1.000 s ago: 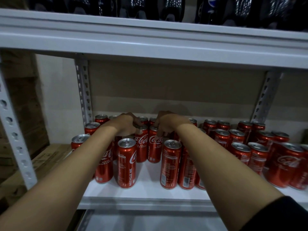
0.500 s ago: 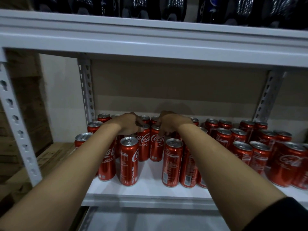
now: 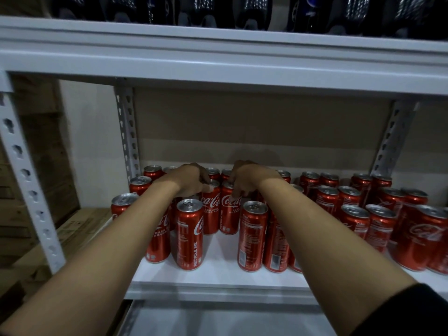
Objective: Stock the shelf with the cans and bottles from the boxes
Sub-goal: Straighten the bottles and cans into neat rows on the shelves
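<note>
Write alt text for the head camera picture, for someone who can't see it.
Two bare arms reach into a white metal shelf, the left hand and right hand each gripping the top of an upright red soda can, the left can beside the right can. Many more red cans stand around them, and dark bottles line the shelf above.

Dim, cool, even light. The hands throw a soft shadow onto the cardboard backing (image 3: 261,122). Can tops (image 3: 189,205) catch faint glints. Wide-angle distortion bends the upper shelf's edge (image 3: 218,66) and slants the uprights (image 3: 29,185). Borders look soft.
</note>
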